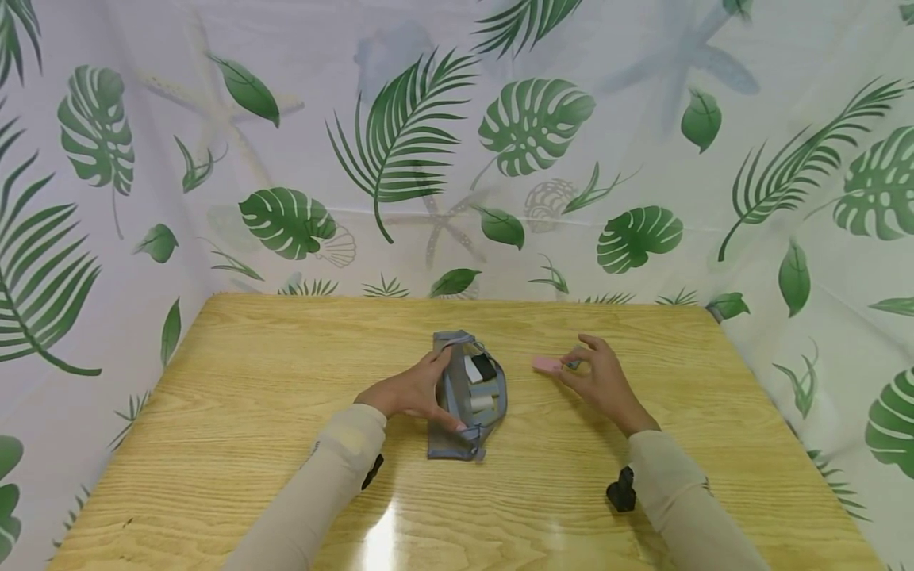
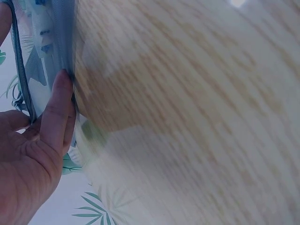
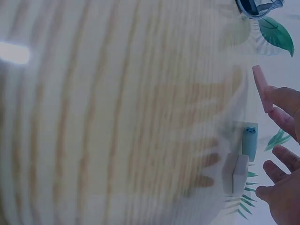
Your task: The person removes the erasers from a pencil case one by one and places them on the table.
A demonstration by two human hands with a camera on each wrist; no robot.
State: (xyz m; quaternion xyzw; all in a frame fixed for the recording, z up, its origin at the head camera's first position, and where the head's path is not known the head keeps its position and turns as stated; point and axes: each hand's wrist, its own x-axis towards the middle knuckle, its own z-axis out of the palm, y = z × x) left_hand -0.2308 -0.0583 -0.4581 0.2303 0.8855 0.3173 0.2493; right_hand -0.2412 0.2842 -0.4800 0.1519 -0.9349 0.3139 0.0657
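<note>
My left hand (image 1: 414, 390) holds a grey see-through zip pouch (image 1: 444, 446) by its opening, thumb at the near end and fingers at the far end. The pouch gapes toward the right; inside lie a black-and-white block (image 1: 484, 366) and a white piece (image 1: 481, 402), among others. To the right of it, my right hand (image 1: 603, 387) pinches a small pink block (image 1: 547, 364) that looks like an eraser, between thumb and finger. In the right wrist view, a light blue block (image 3: 250, 140) and a white block (image 3: 240, 176) stand on the table below those fingers.
The wooden table (image 1: 250, 412) ends at a back edge against a white curtain (image 1: 428, 262) printed with green leaves, which also hangs along both sides. A black wrist camera mount (image 1: 621, 490) sits under the right sleeve.
</note>
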